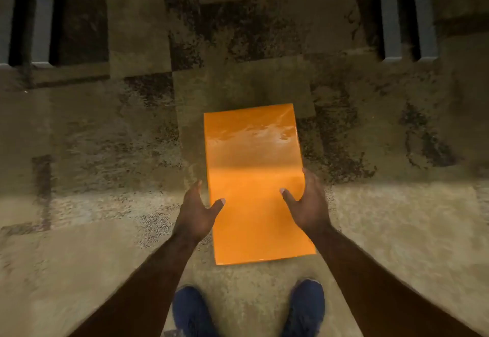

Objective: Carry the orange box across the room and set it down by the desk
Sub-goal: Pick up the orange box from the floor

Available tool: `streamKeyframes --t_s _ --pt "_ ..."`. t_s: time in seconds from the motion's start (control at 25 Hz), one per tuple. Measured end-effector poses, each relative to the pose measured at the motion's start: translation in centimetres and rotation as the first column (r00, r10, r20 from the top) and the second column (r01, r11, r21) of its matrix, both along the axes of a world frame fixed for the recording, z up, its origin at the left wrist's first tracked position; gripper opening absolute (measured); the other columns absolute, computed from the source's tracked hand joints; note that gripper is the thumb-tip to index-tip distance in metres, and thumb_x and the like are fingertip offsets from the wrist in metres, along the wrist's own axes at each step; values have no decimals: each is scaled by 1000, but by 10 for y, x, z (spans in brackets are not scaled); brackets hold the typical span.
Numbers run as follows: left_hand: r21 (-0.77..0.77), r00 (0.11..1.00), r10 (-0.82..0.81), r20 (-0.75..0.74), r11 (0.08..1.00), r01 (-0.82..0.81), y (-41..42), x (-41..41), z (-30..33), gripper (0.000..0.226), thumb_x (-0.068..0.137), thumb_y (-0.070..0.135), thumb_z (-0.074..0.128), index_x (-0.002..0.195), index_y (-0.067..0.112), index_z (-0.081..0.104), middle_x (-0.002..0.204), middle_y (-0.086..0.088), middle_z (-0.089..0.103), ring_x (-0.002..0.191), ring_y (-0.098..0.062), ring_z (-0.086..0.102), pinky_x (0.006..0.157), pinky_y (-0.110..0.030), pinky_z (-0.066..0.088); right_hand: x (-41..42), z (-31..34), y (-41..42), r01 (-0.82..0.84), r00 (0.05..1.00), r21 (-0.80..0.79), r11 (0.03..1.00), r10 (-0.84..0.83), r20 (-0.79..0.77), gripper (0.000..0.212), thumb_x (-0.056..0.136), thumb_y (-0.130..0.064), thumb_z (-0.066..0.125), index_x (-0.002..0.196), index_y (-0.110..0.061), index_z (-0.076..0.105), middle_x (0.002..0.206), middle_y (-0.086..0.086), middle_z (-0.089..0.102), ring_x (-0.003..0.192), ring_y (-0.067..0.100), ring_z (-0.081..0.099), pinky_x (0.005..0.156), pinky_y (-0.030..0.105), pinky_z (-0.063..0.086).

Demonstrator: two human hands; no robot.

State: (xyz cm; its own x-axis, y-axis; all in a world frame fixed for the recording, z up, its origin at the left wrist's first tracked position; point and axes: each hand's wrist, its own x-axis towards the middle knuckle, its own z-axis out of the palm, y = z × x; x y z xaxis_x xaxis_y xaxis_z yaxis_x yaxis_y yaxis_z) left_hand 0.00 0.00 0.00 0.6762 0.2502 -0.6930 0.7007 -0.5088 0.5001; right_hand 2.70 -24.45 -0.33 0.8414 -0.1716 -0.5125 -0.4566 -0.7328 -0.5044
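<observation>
Head view, looking straight down, read left to right. At upper left stand dark grey metal furniture legs (39, 16) on the patchy tan-and-brown carpet floor (105, 151). The person's left hand (197, 213) is spread wide, thumb out toward the box top and fingers beside the left long side; whether it touches that side cannot be told. At centre the glossy orange rectangular box (255, 183) appears to rest upright on the carpet just ahead of two dark blue shoes (191, 310), well apart from the legs on either side. The right hand (307, 203) is likewise wide open, thumb over the top face, fingers alongside the right long edge, gripping nothing visibly. At upper right a second pair of grey legs (407, 13) is seen; if these belong to the desk, the box may already be at its place, but that cannot be settled here. Judged step: grasping or releasing the box. For a sound lift, both palms should press the opposite long sides evenly at mid-length, since the slick surface invites slipping, and the box should be kept level.
</observation>
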Motion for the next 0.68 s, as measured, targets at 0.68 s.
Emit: streamKeyframes --t_s 0.68 --pt "-325 953 243 -182 900 -291 5 -22 -38 70 77 34 81 136 12 49 129 -10 64 112 -32 64 97 -52 54 -15 -35 -5 499 863 357 790 -414 -291 56 78 -31 78 125 -13 53 116 10 66 97 27 66 81 44 56"
